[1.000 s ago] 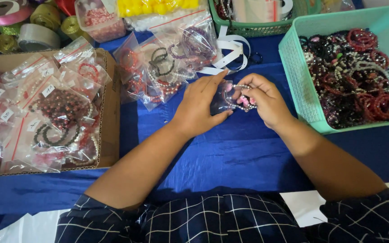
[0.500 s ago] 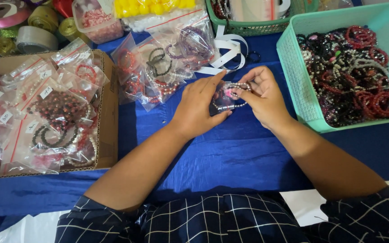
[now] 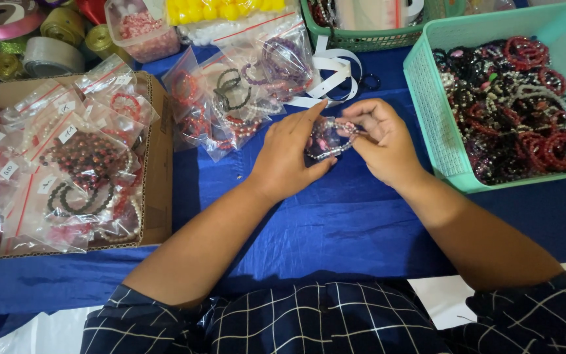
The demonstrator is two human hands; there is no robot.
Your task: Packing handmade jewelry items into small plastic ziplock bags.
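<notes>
Over the blue cloth [image 3: 335, 223] my left hand [image 3: 289, 157] and my right hand [image 3: 381, 141] meet around a small clear plastic bag [image 3: 325, 139] with a beaded bracelet partly inside. My left fingers pinch the bag's left side and top edge. My right thumb and fingers grip its right end, where pink and white beads show. Both forearms reach in from the bottom of the view.
A teal basket [image 3: 430, 105] full of loose bracelets stands at the right. A pile of bagged bracelets [image 3: 237, 92] lies behind my hands. A cardboard box [image 3: 158, 170] of bagged bracelets sits at the left, ribbon rolls [image 3: 47, 39] behind it. A green basket [image 3: 375, 33] and white ribbon [image 3: 329, 72] are at the back.
Both hands with the small bag have shifted slightly away from me and the bag has turned a little between the fingers. Nothing else has moved.
</notes>
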